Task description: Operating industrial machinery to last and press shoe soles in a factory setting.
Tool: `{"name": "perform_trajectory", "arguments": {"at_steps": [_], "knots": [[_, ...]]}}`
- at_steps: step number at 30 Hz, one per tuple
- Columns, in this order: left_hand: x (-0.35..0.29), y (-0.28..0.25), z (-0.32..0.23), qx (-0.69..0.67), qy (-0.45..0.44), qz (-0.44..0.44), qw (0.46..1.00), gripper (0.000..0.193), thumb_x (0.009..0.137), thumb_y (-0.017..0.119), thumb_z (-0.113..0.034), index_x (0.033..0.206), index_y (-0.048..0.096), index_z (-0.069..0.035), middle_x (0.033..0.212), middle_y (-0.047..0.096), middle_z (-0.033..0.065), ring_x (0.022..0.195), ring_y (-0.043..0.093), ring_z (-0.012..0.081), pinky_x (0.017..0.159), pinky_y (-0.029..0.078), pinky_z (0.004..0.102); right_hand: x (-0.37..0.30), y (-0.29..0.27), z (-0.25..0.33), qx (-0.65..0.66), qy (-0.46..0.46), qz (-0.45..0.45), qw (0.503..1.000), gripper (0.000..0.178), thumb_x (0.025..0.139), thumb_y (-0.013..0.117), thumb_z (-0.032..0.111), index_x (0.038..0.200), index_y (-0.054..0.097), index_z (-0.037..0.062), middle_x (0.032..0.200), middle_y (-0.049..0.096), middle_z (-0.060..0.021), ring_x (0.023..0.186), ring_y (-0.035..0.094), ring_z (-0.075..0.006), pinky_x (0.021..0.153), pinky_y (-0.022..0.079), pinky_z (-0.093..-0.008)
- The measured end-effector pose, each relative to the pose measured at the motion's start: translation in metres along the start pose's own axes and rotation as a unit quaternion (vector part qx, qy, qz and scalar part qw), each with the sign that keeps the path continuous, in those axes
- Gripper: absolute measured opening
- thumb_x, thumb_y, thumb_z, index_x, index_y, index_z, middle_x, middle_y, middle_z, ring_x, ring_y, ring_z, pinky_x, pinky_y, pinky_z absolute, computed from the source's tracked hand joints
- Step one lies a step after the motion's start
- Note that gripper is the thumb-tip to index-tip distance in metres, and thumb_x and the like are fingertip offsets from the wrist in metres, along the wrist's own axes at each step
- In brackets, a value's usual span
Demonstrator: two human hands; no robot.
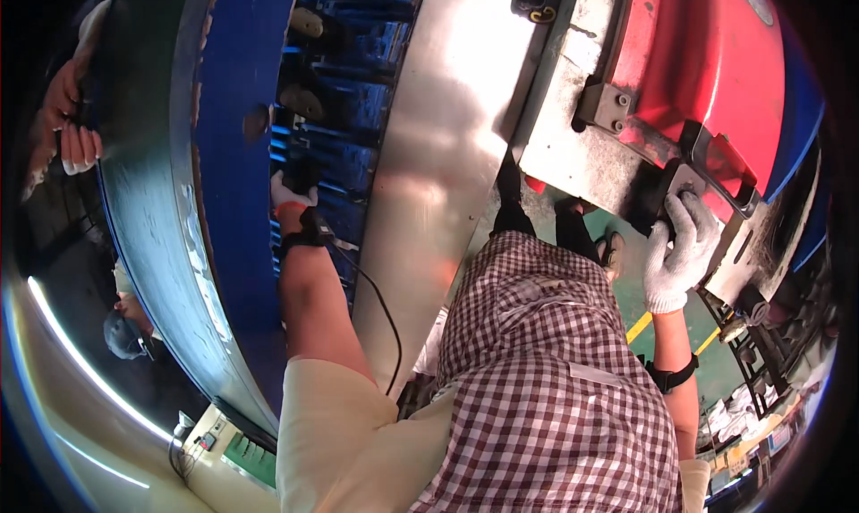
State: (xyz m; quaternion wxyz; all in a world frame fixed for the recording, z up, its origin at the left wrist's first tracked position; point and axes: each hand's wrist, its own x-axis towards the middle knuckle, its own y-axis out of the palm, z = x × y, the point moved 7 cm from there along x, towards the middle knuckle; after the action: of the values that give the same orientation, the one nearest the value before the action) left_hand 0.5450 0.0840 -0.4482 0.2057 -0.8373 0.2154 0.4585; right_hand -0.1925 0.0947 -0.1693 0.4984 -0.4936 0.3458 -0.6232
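My left hand (pixel 292 195), in a pale glove, reaches into the slotted bay of a blue machine (pixel 234 155). Its fingers curl at a dark piece there, partly lost in shadow. A black strap with a small device (pixel 309 227) sits on that wrist, and a cable (pixel 391 312) runs back from it. On the right, my right hand (pixel 684 249) wears a white knit glove. Its fingers close over a black handle (pixel 682 184) beside the red machine cover (pixel 725 75). Fingertips there are partly hidden.
Between my arms lies a smooth metal panel (pixel 429 155). Rounded tan pieces (pixel 307 23) stand among the blue slots. A steel bracket (pixel 608 108) juts from the red machine. At far left are another person's hand (pixel 80 148) and a person in a grey cap (pixel 125 334).
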Motion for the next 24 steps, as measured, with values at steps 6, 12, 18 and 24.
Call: {"name": "perform_trajectory", "arguments": {"at_steps": [6,12,18,24], "knots": [[-0.082,-0.022,0.080,-0.183,0.124,0.094,0.971,0.035,0.087,0.070,-0.033,0.114,0.067,-0.012,0.120,0.069,0.0091,0.112,0.065,0.0292,0.090,0.055,0.0551,-0.003,0.001,0.001,0.011,-0.021,0.005,1.000,0.042,0.077,0.075,0.008,0.118,0.070,0.0135,0.126,0.064,-0.0120,0.121,0.059,-0.0351,0.106,0.043,-0.0487],[-0.256,0.051,0.172,-0.121,0.031,0.232,0.965,0.070,0.077,0.067,-0.028,0.143,0.056,-0.007,0.144,0.059,0.0112,0.134,0.055,0.0354,0.119,0.038,0.0570,0.001,-0.008,-0.001,0.049,-0.031,0.001,0.998,0.040,0.076,0.075,0.011,0.116,0.071,0.0143,0.122,0.064,-0.0107,0.122,0.059,-0.0342,0.105,0.043,-0.0488],[-0.404,0.169,0.213,0.011,-0.004,0.560,0.829,0.088,0.071,0.072,-0.024,0.151,0.046,0.002,0.144,0.060,0.0163,0.135,0.056,0.0368,0.118,0.043,0.0462,0.006,-0.023,0.013,0.368,-0.086,0.170,0.910,0.055,0.087,0.074,0.022,0.136,0.058,0.0022,0.139,0.056,-0.0178,0.135,0.051,-0.0357,0.116,0.037,-0.0482],[-0.551,0.276,0.249,0.286,0.138,0.625,0.713,0.088,0.079,0.074,-0.017,0.156,0.035,0.001,0.149,0.055,0.0145,0.135,0.055,0.0303,0.115,0.044,0.0417,0.004,-0.071,-0.002,0.669,0.059,0.211,0.710,0.105,0.086,0.074,0.019,0.165,0.008,-0.0037,0.171,0.019,-0.0223,0.159,0.019,-0.0294,0.128,0.017,-0.0382]]}}
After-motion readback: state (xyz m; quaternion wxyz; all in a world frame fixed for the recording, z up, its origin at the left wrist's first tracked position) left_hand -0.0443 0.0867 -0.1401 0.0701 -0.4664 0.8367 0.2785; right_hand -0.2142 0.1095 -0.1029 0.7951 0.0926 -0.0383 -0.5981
